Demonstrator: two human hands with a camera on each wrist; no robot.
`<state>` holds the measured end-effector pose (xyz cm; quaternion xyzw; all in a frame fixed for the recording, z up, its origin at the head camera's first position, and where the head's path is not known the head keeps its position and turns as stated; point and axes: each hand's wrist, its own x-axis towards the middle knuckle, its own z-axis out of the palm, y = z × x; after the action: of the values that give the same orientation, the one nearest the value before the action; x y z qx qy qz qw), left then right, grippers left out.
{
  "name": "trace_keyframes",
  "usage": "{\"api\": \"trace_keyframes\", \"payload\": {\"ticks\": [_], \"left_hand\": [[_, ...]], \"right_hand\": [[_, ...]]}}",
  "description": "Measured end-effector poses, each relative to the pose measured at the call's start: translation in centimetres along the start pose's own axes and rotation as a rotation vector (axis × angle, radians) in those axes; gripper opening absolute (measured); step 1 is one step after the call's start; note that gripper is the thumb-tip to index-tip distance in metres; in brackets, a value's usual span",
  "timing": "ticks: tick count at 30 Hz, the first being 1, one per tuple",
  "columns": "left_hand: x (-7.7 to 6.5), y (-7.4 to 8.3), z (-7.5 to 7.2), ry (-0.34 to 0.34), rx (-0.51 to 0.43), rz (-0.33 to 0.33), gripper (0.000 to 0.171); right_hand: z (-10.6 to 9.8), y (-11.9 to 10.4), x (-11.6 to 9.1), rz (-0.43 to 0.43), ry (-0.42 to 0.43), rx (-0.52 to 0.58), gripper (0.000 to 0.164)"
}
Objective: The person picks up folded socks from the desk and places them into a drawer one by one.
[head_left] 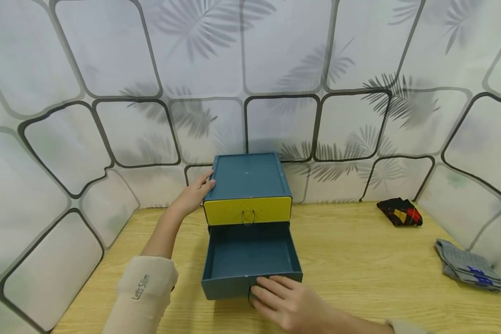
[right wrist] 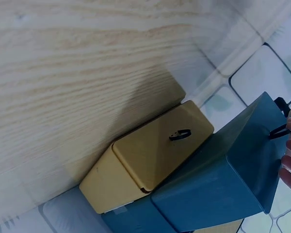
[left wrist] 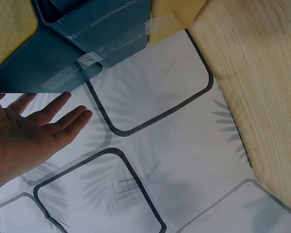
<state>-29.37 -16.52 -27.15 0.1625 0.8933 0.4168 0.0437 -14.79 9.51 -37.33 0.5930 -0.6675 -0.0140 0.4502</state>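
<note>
Fingers point(head_left: 269, 297) of right grip point(head_left: 290, 304) against drawer front point(head_left: 225, 288)

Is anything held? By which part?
Right hand touches the open, rectangular blue plastic drawer at its front, by the black loop handle; gripping can't be confirmed. Left hand rests against the boxy blue plastic cabinet, gripping nothing.

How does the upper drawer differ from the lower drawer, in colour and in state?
The upper drawer has a yellow front, while the lower drawer has a blue one.
The upper drawer is pushed in; the lower drawer is pulled out, so its inside shows.
The right hand is at the lower drawer's front, not the upper drawer's.
Both have a dark loop handle.
</note>
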Motion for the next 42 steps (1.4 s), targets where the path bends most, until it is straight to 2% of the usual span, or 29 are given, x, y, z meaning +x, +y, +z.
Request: {"api": "trace_keyframes", "payload": {"ticks": [8,13,20,27,31,35,37,39,42], "left_hand": [[-0.2,-0.1,0.0,0.008,0.008,0.007,0.055],[-0.2,-0.1,-0.1,0.011,0.009,0.007,0.055],[-0.2,-0.2,-0.2,0.002,0.017,-0.010,0.056],[-0.3,-0.3,-0.1,0.003,0.016,-0.009,0.055],[-0.3,-0.3,-0.2,0.006,0.018,-0.007,0.055],[-0.3,-0.3,-0.2,0.009,0.020,-0.006,0.055],[-0.4,-0.2,-0.3,0.011,0.020,-0.008,0.055],[-0.4,-0.2,-0.3,0.011,0.021,-0.009,0.055],[-0.4,-0.2,-0.3,0.009,0.019,-0.012,0.055]], "right_hand": [[-0.5,-1.2,0.3,0.005,0.011,-0.003,0.034],[-0.2,-1.6,-0.2,-0.046,0.038,-0.038,0.031],[0.3,-2.0,-0.1,-0.052,0.083,-0.002,0.029],[0.2,-2.4,0.1,-0.047,0.045,0.002,0.030],[-0.4,-2.6,-0.1,0.046,0.037,0.144,0.027],[-2.3,-1.2,0.1,0.183,0.125,0.267,0.025],[-3.7,0.3,0.0,0.271,0.171,0.258,0.025],[-5.2,2.4,-0.7,0.376,0.202,0.205,0.027],[-7.0,5.5,-3.0,0.574,0.163,0.070,0.037]]}}
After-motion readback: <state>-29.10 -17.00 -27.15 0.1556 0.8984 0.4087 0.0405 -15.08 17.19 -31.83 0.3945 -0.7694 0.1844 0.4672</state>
